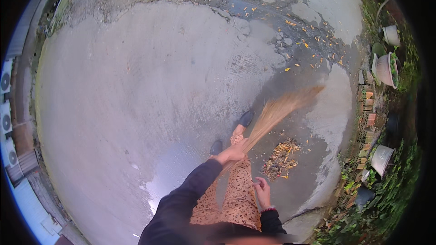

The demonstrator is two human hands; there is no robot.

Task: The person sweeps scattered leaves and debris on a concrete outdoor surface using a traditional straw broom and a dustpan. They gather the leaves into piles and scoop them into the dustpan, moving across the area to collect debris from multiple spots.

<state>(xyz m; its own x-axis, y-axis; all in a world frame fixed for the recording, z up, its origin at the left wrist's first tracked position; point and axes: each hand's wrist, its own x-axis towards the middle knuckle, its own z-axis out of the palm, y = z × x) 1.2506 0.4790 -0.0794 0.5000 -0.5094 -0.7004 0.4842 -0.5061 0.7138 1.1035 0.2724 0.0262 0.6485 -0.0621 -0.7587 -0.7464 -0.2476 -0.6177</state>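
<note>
My left hand (232,153) is wrapped round the handle end of a straw broom (284,108). The broom slants up and to the right across my front, its light brown bristles fanning out over the wet concrete. Beside my right thigh hangs my right hand (262,193), its fingers loosely bent and somewhat apart, with nothing visible in it. Just beyond that hand, on the damp ground, lies a heap of yellow and brown leaves (281,159). The bristles are on the far side of the heap.
Scattered yellow leaves (306,45) lie on the broken, wet pavement (290,31) farther ahead. Along the right run stacked bricks (367,118), plant pots (387,70), a white basin (382,159) and greenery. My shoes (245,118) stand near the broom. Fan units (6,122) line the far left.
</note>
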